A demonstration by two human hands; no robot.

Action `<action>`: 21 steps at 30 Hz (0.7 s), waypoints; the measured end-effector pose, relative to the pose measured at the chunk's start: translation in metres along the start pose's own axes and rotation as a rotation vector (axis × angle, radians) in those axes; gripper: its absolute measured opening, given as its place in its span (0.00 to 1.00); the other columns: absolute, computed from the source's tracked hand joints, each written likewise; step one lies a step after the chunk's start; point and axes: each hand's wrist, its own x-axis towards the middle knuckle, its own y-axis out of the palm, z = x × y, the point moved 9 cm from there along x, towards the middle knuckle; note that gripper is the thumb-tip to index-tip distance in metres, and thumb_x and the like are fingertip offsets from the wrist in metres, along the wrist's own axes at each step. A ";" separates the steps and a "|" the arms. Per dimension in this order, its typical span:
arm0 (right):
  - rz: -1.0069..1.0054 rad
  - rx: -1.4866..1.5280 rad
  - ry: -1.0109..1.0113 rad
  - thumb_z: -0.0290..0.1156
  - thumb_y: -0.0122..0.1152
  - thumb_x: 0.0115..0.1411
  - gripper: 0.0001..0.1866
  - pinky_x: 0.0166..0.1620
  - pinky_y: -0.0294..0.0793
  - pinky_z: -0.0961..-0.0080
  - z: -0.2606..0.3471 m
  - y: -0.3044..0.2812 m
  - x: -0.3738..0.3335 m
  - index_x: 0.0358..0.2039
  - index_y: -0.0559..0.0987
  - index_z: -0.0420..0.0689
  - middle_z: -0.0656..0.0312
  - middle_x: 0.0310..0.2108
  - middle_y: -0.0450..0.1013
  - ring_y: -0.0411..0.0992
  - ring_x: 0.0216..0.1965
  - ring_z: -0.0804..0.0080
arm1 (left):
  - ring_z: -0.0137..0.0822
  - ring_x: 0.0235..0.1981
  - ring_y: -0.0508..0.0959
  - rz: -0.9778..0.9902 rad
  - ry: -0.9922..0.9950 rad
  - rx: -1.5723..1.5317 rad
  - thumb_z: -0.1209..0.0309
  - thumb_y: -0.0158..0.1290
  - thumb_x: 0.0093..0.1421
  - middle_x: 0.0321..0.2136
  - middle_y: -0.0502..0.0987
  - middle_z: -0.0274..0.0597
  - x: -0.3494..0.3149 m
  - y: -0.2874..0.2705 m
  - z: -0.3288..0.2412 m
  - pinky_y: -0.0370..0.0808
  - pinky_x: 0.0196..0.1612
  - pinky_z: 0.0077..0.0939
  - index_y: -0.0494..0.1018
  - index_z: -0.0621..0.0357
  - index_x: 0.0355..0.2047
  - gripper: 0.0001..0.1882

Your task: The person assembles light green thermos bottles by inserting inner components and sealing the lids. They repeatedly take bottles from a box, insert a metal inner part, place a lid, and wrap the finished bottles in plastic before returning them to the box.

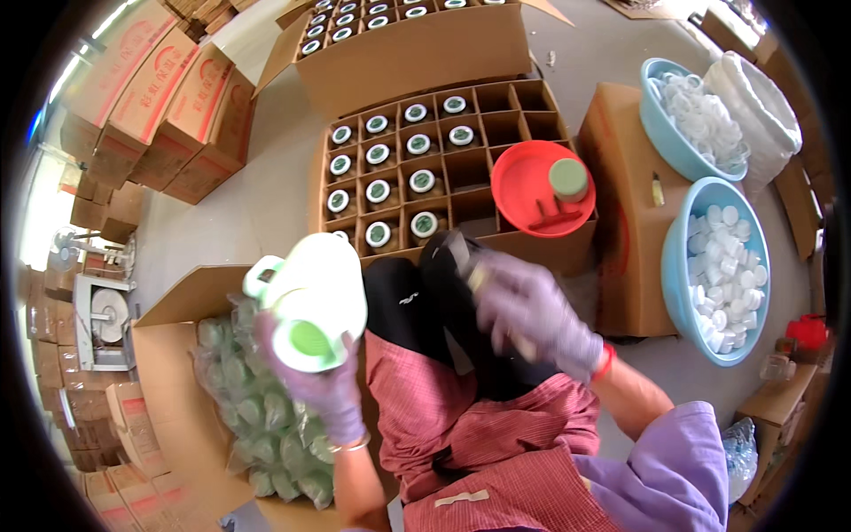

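Observation:
My left hand [328, 390], in a thin lilac glove, holds a pale green-white jug [324, 275]. The jug is tilted; its light green round end [310, 339] faces me, and a handle loop [262, 277] sticks out on the left. My right hand [536, 310], also gloved, is closed above my lap around a slim, motion-blurred tool [477, 277] with a flat, pale tip; its exact kind cannot be made out. Just beyond it, a red round tray [519, 213] carries a green round cap [568, 180] and some small red pieces. The two hands are apart.
Ahead stands a divided carton [461, 170] partly filled with white-capped bottles or jugs; another filled carton [408, 66] is behind it. An open carton [186, 390] at left holds plastic-wrapped green items [266, 408]. Blue basins of white caps [678, 275] and white rings [656, 89] are at right.

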 end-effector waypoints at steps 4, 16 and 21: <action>-0.482 -0.566 -0.147 0.38 0.54 0.66 0.17 0.31 0.76 0.64 -0.031 -0.155 0.098 0.48 0.73 0.37 0.47 0.27 0.75 0.76 0.25 0.55 | 0.48 0.65 0.63 -0.117 -0.382 -0.510 0.59 0.54 0.62 0.65 0.60 0.51 0.014 -0.012 0.029 0.64 0.66 0.43 0.56 0.61 0.67 0.37; -0.209 -0.628 -0.950 0.35 0.69 0.54 0.17 0.43 0.73 0.65 0.088 0.022 0.002 0.43 0.82 0.46 0.58 0.34 0.74 0.73 0.36 0.58 | 0.39 0.49 0.77 0.359 -0.852 -0.922 0.54 0.40 0.72 0.47 0.77 0.48 -0.106 0.030 0.085 0.72 0.57 0.35 0.71 0.68 0.50 0.25; 0.016 -0.802 -1.051 0.40 0.66 0.56 0.09 0.46 0.72 0.62 0.044 0.099 -0.027 0.31 0.79 0.49 0.65 0.31 0.71 0.72 0.36 0.62 | 0.35 0.52 0.76 0.664 -0.771 -1.136 0.57 0.44 0.71 0.50 0.77 0.46 -0.071 0.094 0.038 0.71 0.57 0.30 0.71 0.68 0.55 0.25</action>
